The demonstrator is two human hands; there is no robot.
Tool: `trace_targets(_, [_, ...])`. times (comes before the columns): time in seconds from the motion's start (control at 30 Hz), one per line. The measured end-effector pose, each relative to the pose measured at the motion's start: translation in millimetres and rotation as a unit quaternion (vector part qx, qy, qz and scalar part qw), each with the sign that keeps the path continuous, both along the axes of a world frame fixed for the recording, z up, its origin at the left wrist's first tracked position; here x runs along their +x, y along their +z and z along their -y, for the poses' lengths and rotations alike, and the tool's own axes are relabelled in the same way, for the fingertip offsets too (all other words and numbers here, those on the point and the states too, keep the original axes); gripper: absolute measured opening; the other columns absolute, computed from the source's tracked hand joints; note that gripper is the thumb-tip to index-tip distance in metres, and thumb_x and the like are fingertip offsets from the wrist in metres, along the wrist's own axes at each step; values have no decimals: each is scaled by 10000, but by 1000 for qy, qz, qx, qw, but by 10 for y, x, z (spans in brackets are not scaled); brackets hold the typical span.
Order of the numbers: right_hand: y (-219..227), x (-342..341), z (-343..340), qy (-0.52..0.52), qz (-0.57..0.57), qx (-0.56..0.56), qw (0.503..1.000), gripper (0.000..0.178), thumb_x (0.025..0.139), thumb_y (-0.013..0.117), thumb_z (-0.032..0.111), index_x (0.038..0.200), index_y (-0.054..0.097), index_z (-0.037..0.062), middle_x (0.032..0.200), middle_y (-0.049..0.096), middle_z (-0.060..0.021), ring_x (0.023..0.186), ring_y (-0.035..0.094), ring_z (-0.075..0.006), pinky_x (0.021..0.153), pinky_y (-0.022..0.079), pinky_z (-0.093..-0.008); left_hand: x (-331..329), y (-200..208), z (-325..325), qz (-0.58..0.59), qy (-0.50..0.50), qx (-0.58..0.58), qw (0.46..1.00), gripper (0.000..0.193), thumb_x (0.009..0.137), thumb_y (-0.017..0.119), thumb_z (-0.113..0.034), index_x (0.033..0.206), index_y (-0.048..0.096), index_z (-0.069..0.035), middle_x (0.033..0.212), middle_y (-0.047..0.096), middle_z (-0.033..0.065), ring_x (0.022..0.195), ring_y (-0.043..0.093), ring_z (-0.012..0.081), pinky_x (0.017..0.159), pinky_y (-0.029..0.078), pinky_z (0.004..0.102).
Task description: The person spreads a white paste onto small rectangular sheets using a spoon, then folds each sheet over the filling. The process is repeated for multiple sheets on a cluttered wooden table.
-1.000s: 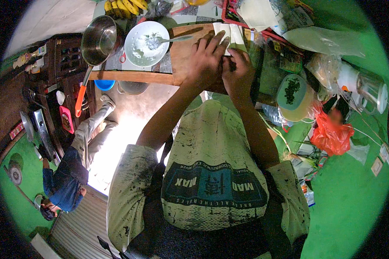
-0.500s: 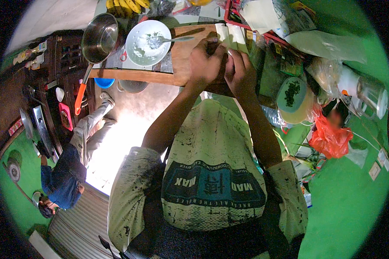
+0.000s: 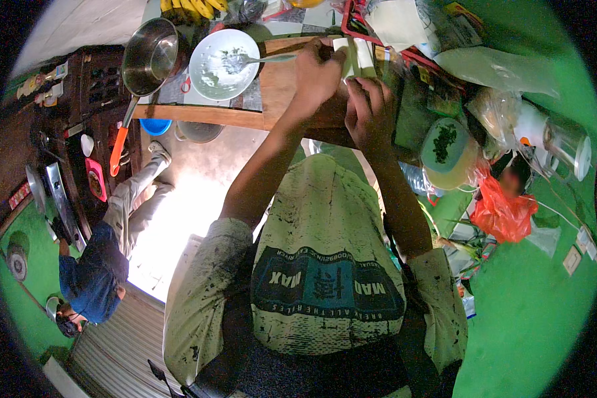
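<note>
Two long white pieces (image 3: 363, 58) lie side by side at the far right part of the wooden board (image 3: 278, 87), with a greenish-brown band between them. I cannot tell what they are made of. My left hand (image 3: 319, 74) is at their left side, its fingers curled and its thumb beside the left piece; its fingertips are partly hidden. At the near end of the pieces is my right hand (image 3: 369, 109), fingers bent and drawn together. Whether it pinches something is hidden. To the left stands a white bowl (image 3: 213, 74) with white and green remains and a spoon (image 3: 272, 58) in it.
A steel saucepan (image 3: 146, 63) with an orange handle stands left of the bowl, bananas (image 3: 194, 8) behind. A container of chopped greens (image 3: 444, 144) and a red plastic bag (image 3: 504, 209) are at right. Another person (image 3: 96, 265) is at the far left.
My left hand has shifted slightly away from me along the white pieces. My right hand has drawn back a little toward me. The band between the pieces shows more widely.
</note>
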State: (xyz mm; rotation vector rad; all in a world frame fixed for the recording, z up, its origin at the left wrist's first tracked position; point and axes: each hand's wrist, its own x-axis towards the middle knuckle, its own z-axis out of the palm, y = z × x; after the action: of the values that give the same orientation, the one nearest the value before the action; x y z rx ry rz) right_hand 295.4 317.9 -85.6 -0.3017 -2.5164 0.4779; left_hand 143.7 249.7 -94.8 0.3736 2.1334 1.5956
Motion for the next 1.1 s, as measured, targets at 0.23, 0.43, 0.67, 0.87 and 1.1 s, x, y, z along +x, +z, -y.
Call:
trace_targets(0.23, [-104, -140, -54, -8, 8, 17, 1000, 354, 819, 739, 35, 1171, 737, 70, 1186, 678, -102, 1159, 613, -349, 991, 459, -483, -125, -91, -57, -212, 12, -127, 969, 330, 940, 753, -292, 1122, 711, -19, 1091, 708, 248, 950, 711, 462, 837, 569, 515])
trace_targets(0.43, [-249, -95, -16, 11, 49, -10, 999, 516, 737, 813, 66, 1240, 701, 80, 1327, 635, -120, 1279, 540, -394, 1069, 429, -562, -67, -135, -49, -282, 20, -128, 951, 286, 943, 736, -274, 1160, 700, -91, 1135, 668, 212, 927, 697, 468, 814, 571, 539])
trace_targets(0.67, [-110, -188, -26, 4, 25, 4, 1000, 469, 905, 738, 211, 1334, 670, 36, 1454, 553, -251, 1351, 475, -473, 1133, 381, -602, -57, -99, -60, -257, 15, -131, 957, 292, 937, 746, -270, 1171, 698, -103, 1114, 682, 189, 910, 710, 440, 795, 568, 530])
trace_targets(0.87, [-36, -188, 30, -26, 53, 39, 997, 579, 926, 754, 343, 1411, 656, 42, 1562, 431, -324, 1338, 412, -506, 1122, 325, -593, -76, -64, 47, -171, 2, -65, 983, 402, 916, 796, -267, 1230, 674, -46, 1085, 716, 223, 944, 730, 428, 810, 581, 482])
trace_targets(1.1, [-37, -195, 49, -18, 65, 26, 997, 674, 994, 637, 543, 1479, 597, 76, 1612, 361, -352, 1389, 385, -576, 1124, 334, -672, -135, -142, 117, -158, -26, -17, 987, 556, 887, 849, -256, 1313, 609, 8, 1013, 724, 160, 875, 700, 262, 817, 574, 403])
